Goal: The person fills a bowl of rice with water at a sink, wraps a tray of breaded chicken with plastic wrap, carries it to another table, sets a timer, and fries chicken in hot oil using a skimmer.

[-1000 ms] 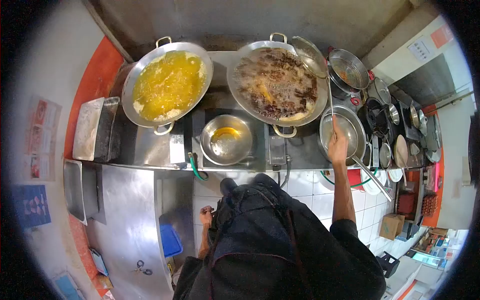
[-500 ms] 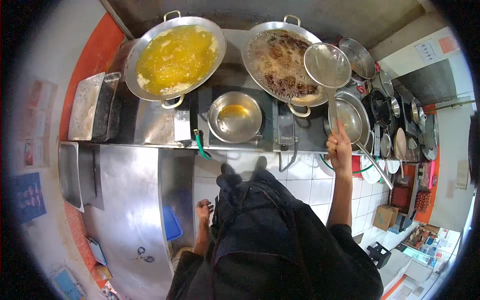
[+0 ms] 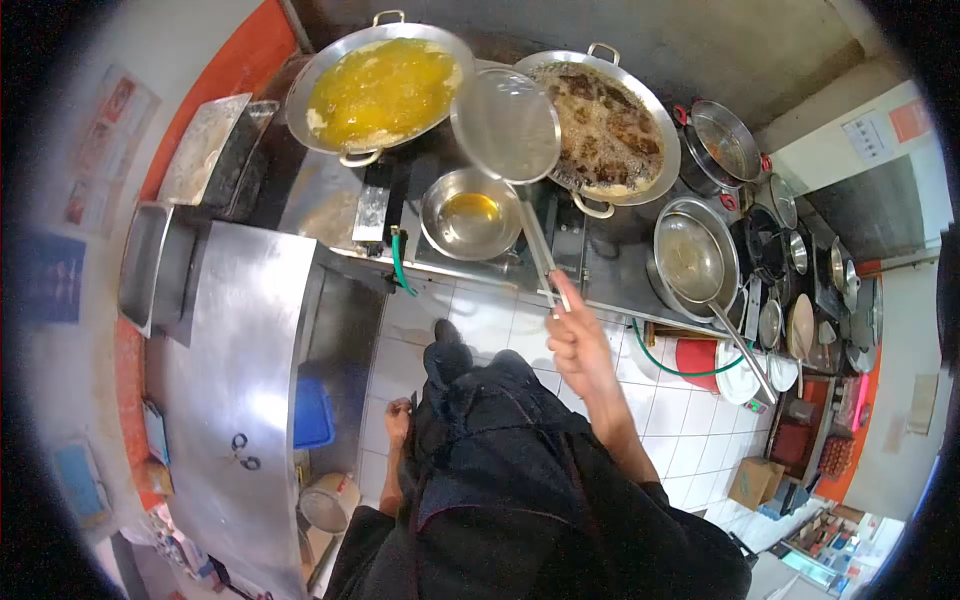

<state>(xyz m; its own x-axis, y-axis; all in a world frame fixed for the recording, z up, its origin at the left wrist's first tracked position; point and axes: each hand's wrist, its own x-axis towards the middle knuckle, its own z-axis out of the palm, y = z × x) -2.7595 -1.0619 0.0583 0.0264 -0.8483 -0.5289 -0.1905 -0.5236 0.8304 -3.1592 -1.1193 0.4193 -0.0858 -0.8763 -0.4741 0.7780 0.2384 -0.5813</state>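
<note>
My right hand (image 3: 580, 345) grips the long handle of a round mesh skimmer (image 3: 507, 125). The mesh hangs level between two woks, over the near edge of the stove. To its left, a wok (image 3: 296, 105) holds yellow oil (image 3: 390, 90) with pale foam at the edges. Dark brown pieces (image 3: 612, 135) bubble in the oil of the right wok (image 3: 671, 140). Below the mesh stands a steel bowl (image 3: 437, 230) with a little yellow liquid inside. My left hand (image 3: 397, 422) hangs by my side with loosely bent fingers, holding nothing that I can see.
A second strainer (image 3: 745, 345) rests in a steel bowl (image 3: 657, 265) at the right. Beyond is a pot with red handles (image 3: 745, 170). At left, a metal counter (image 3: 235, 330) carries scissors (image 3: 243, 450). A green hose (image 3: 402, 265) hangs from the stove front.
My right hand has swung the skimmer leftward, from the right wok's right side to between the woks. The view has turned and shifted slightly. My left hand stays low by my side.
</note>
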